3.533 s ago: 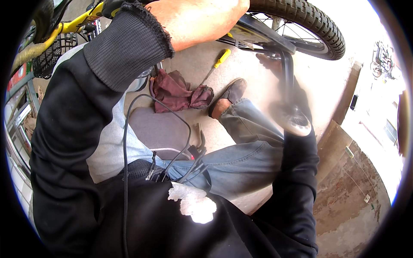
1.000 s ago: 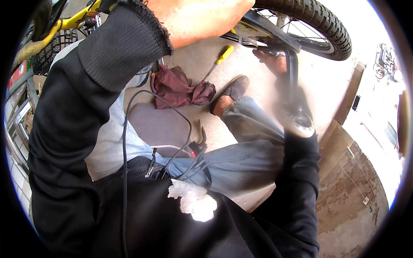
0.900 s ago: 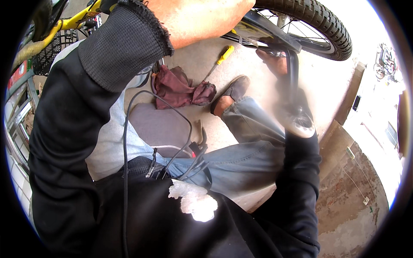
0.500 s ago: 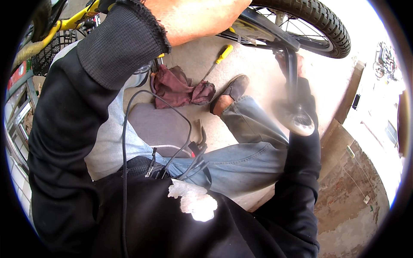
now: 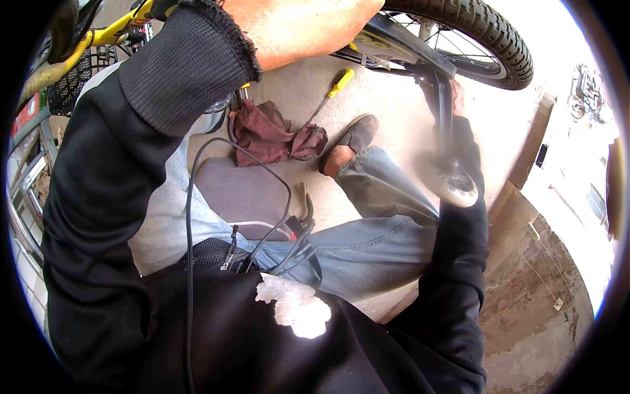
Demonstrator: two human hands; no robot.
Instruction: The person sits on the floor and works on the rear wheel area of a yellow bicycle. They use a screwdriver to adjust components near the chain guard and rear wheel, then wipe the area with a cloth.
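My left hand reaches across the top of the view, its fingers cut off by the upper edge or hidden, close to the bicycle's black chain guard. Behind the guard stands the bicycle wheel with its knobby black tyre. A dark crank arm hangs from the guard's end, with a blurred, pale rounded piece at its lower end. My right hand is beside the crank's upper part, largely behind it; its fingers are hidden. The right forearm passes behind the blurred piece.
On the floor lie a maroon rag and a yellow-handled tool with a thin metal shaft. My shoe is planted beside them. A black cable loops over my lap. A low, worn wall stands at right.
Almost nothing differs. The wheel and my right forearm appear shifted very slightly to the left; both hands keep their places.
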